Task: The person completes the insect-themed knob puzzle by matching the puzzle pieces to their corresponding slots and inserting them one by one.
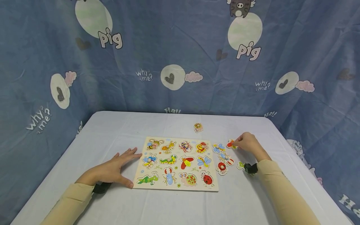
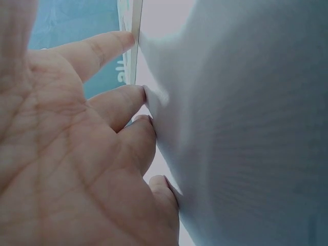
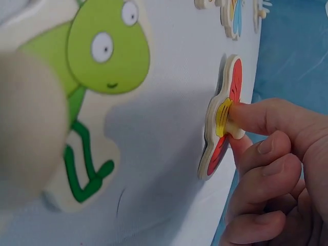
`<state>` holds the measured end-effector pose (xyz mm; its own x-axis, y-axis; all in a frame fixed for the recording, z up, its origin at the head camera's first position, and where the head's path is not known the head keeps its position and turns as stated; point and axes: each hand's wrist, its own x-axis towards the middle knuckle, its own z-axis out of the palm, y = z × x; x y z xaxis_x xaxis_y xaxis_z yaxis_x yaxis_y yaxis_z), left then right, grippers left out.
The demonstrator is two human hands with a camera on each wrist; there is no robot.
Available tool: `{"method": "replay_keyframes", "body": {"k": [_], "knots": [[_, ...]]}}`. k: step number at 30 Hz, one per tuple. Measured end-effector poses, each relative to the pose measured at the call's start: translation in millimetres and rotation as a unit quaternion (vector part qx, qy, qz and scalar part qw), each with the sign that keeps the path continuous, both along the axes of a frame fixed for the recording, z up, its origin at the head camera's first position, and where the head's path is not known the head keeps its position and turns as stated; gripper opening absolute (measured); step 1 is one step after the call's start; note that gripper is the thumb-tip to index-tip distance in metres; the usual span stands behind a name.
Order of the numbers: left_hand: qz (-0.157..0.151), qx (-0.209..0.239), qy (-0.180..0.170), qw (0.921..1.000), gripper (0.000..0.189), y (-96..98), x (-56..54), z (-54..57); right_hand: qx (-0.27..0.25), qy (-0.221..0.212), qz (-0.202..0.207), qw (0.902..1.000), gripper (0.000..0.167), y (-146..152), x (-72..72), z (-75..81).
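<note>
My right hand (image 1: 248, 143) pinches, between thumb and finger, the knob of a wooden puzzle piece (image 3: 222, 118) shaped like a red-winged insect with a yellow body. That piece lies on or just above the white cloth, right of the puzzle board (image 1: 175, 188). In the right wrist view a green grasshopper piece (image 3: 110, 56) lies close by, its blurred knob in front. My left hand (image 1: 113, 168) is spread at the board's left side, with thumb and index fingertip at its edge. Knobbed insect pieces, such as the spider (image 1: 185, 146) and caterpillar (image 1: 168, 159), sit in the board.
Beside the board's right edge lie a blue-winged insect piece (image 1: 218, 148), a stag beetle piece (image 1: 226, 159) and a ladybug piece (image 1: 222, 168). A snail piece (image 1: 198, 127) lies behind the board. A blue printed curtain (image 1: 180, 47) hangs around the white-covered table (image 1: 126, 125).
</note>
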<state>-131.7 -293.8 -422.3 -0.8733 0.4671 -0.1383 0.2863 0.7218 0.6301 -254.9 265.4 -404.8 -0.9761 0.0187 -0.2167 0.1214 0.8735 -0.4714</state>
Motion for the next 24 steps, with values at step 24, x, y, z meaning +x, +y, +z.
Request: {"method": "replay_keyframes", "body": {"k": [24], "knots": [[-0.003, -0.002, 0.001, 1.0000, 0.118, -0.1, 0.2, 0.7, -0.096, -0.012, -0.018, 0.9951, 0.031, 8, 10.7, -10.1]]}}
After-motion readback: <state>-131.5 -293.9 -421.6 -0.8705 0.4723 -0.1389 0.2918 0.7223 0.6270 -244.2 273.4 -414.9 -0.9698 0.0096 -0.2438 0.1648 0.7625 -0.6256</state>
